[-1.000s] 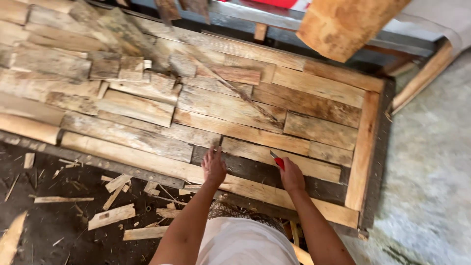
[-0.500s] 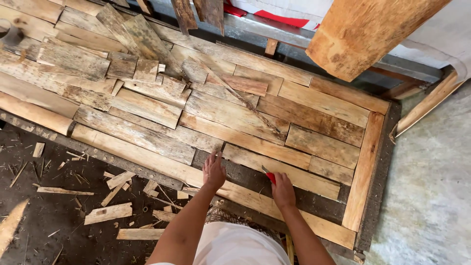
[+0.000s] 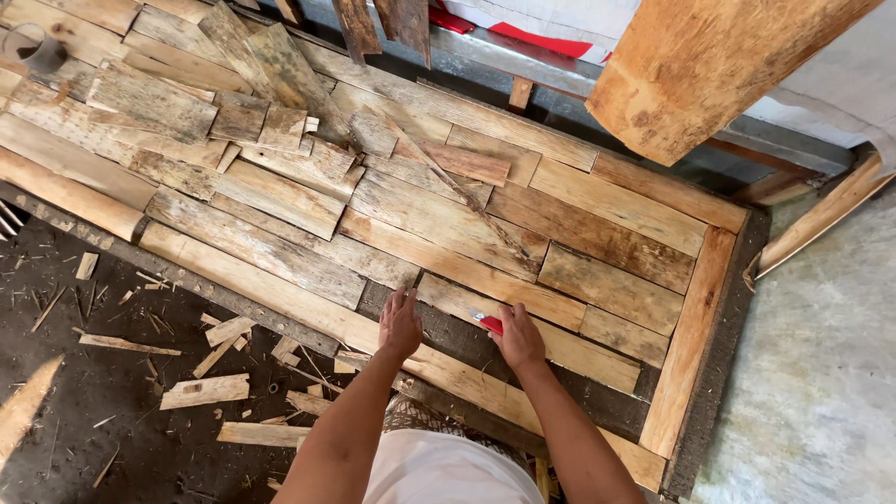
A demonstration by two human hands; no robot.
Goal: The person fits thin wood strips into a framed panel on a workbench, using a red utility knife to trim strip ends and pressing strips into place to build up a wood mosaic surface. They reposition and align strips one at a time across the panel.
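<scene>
At the near edge of the wooden panel (image 3: 691, 345), both hands rest on a short plank (image 3: 448, 297) that sits in the dark gap between the long front board (image 3: 280, 297) and the rows of weathered pieces behind it. The left hand (image 3: 399, 324) lies flat and wide open, fingers spread and pointing away, palm pressing on the plank's left end — it grips nothing. The right hand (image 3: 519, 338) is loosely curled over a small red tool (image 3: 491, 324) whose tip shows just past the thumb; whether it is a pencil, a blade or something else is too hidden to tell. To seat a piece like this well, I would judge that steady downward pressure from the flat palm matters most, with the plank's long edge kept tight against the neighbouring row and its end butted squarely — any tilt would leave a wedge-shaped gap. Offcuts and splinters (image 3: 205, 390) litter the dark floor just beside the panel's near-left side.
</scene>
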